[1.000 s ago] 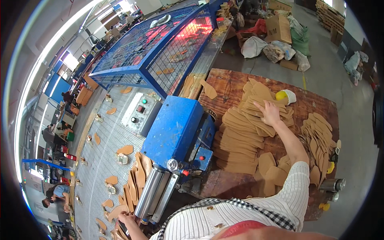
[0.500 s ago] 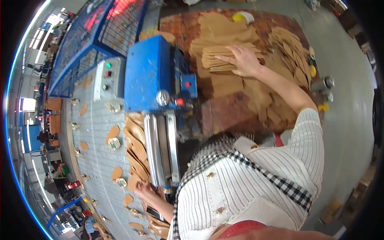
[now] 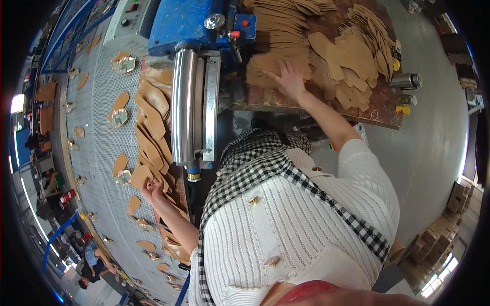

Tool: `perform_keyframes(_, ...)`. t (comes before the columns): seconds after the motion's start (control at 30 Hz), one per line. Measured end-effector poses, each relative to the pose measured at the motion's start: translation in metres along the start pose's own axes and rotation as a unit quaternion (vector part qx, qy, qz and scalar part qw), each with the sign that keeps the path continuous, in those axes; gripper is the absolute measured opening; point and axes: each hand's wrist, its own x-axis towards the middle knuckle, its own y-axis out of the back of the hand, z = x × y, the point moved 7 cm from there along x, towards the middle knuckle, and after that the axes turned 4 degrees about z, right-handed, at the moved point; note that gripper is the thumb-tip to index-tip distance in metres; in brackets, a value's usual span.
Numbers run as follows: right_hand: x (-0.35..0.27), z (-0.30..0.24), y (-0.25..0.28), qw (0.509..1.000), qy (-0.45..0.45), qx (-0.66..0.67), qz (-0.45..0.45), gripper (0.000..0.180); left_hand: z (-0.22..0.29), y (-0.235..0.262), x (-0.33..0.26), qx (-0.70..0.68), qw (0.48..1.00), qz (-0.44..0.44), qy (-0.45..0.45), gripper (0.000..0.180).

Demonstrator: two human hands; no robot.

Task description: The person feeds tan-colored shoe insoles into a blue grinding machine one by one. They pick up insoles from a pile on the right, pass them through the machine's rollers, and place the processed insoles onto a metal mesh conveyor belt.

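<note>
My left hand (image 3: 153, 191) is closed, with its fingertips pinching a tan insole-shaped piece (image 3: 141, 176) over the edge of the mesh conveyor. Beside it, more tan insole pieces (image 3: 150, 122) lie overlapped in a long heap along the metal roller. My right hand (image 3: 292, 82) lies palm down with fingers spread on flat tan pieces (image 3: 259, 69) near the front edge of the brown worktable (image 3: 278, 103). Beyond that hand, a fanned row of the same pieces (image 3: 278, 30) stretches away from me.
Between my arms stands a blue machine (image 3: 178, 25) with a shiny roller (image 3: 185, 107). The mesh conveyor (image 3: 94, 148) carries tan pieces beside gold-coloured parts (image 3: 118, 118). Loose tan pieces (image 3: 352, 66) cover the table's right side, by a metal flask (image 3: 407, 80). A person (image 3: 94, 257) sits far left.
The view has shifted, so the machine and table sit higher. My right hand has come nearer along the table, and the stacked pieces now lie fanned out. My left hand still holds a tan piece.
</note>
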Motion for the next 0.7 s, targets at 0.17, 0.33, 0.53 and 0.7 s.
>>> perform_keyframes(0.17,-0.024,-0.032,0.000,0.993,-0.006,0.000,-0.121,0.079,0.015,0.026,-0.009,-0.009,0.999,-0.023,0.021,0.025)
perform_keyframes(0.33,0.019,0.009,-0.005,0.977,-0.063,0.176,-0.099,0.073,0.004,0.051,-0.012,0.106,0.993,-0.031,-0.032,0.024)
perform_keyframes(0.53,0.025,0.026,-0.039,0.957,-0.004,0.123,-0.262,0.075,-0.002,0.031,-0.047,0.040,0.999,-0.010,-0.020,0.025)
perform_keyframes(0.7,0.001,0.010,-0.014,0.926,-0.007,0.159,-0.342,0.089,0.007,0.039,-0.098,0.068,0.992,-0.019,-0.101,0.034)
